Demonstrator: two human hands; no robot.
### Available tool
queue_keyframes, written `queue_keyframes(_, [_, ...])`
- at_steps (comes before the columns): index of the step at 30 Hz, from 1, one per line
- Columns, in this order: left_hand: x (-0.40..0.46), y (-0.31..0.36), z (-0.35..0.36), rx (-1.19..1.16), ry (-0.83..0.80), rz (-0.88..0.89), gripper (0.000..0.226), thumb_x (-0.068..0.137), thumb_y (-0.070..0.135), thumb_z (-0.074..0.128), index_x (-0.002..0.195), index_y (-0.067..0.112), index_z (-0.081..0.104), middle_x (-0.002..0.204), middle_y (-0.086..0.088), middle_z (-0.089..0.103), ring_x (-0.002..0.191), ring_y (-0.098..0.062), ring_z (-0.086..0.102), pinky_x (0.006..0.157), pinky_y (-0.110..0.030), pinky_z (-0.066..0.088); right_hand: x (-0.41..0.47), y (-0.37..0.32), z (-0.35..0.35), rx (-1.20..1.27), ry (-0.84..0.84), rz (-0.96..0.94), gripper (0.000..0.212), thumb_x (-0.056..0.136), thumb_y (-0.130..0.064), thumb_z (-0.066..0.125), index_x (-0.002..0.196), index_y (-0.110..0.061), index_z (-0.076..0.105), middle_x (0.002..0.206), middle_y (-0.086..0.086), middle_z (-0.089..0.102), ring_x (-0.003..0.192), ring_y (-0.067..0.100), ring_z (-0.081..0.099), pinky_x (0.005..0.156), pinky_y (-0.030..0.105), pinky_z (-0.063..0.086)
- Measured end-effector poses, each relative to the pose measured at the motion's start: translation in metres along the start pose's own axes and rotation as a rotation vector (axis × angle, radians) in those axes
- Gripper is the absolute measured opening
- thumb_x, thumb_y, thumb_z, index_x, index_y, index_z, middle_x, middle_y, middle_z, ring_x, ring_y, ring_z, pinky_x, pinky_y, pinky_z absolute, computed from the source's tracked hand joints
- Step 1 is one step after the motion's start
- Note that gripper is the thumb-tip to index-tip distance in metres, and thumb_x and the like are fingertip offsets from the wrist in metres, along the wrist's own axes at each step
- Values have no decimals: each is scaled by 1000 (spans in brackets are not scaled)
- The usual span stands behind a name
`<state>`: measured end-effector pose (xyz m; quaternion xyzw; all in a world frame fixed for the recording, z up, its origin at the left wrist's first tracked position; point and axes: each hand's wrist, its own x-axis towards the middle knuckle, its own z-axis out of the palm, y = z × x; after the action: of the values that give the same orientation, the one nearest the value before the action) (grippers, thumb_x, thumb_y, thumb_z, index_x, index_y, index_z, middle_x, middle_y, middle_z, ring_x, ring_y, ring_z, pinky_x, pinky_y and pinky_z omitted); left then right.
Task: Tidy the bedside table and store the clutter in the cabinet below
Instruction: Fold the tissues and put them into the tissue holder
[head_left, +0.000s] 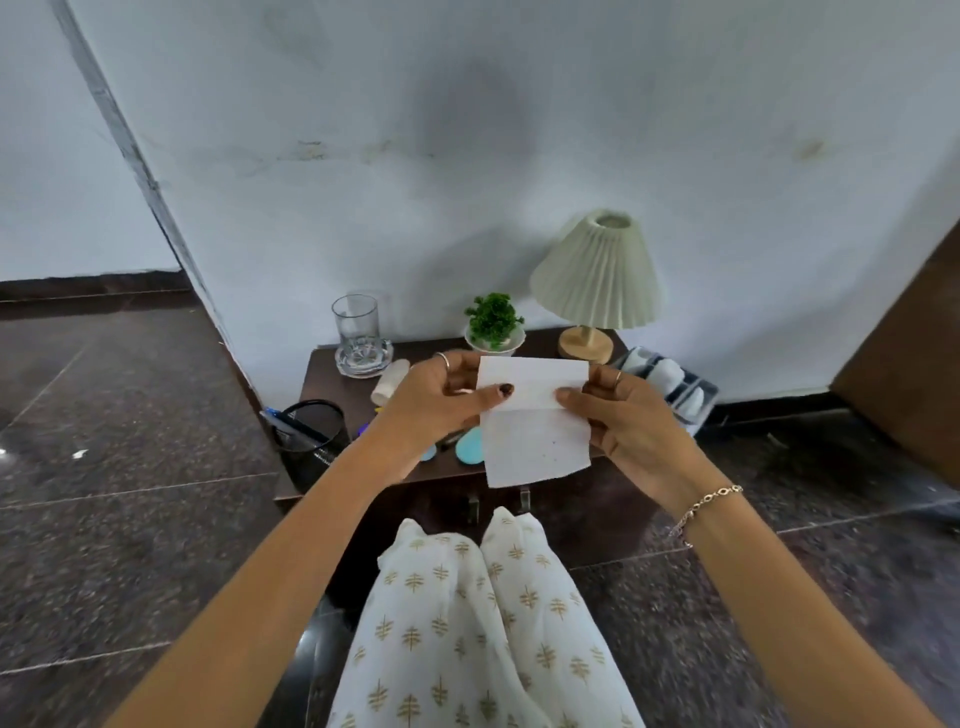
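Both hands pinch a white tissue (535, 423) above the counter (332, 387): left hand (441, 400) at nine o'clock, right hand (618, 415) at three, keeping it taut so I can fold it before storing.

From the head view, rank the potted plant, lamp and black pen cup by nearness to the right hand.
Measured from the right hand:
1. Potted plant, behind it, centre back of the table.
2. Lamp, back right; close to call against the plant.
3. Black pen cup, far left edge.
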<state>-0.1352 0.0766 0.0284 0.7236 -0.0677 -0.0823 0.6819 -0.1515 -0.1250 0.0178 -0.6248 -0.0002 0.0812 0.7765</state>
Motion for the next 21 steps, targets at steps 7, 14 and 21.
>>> queue_keyframes(7, [-16, 5, 43, -12, -67, 30, 18, 89, 2, 58, 98, 12, 69, 99, -3, 72, 91, -13, 67, 84, -35, 57, -35, -2, -23, 125, 52, -86, 22, 83, 8, 55, 77, -9, 68, 78, 2, 71, 73, 14, 67, 63, 25, 59])
queue_keyframes(14, [-26, 13, 58, 204, -127, 32, 45, 90, -5, 42, 85, 26, 73, 109, -4, 66, 96, -17, 61, 89, -29, 53, -50, -8, -35, 161, 97, -36, 33, 89, 10, 39, 87, -2, 70, 94, 11, 70, 84, 21, 65, 70, 27, 58])
queue_keyframes(21, [-27, 6, 63, 324, -201, 59, 24, 92, 13, 54, 106, 24, 70, 121, 2, 61, 107, -19, 58, 92, -37, 50, -56, 0, -43, 178, 135, 43, 21, 89, -15, 59, 110, -14, 65, 102, 7, 67, 97, 27, 60, 85, 41, 55])
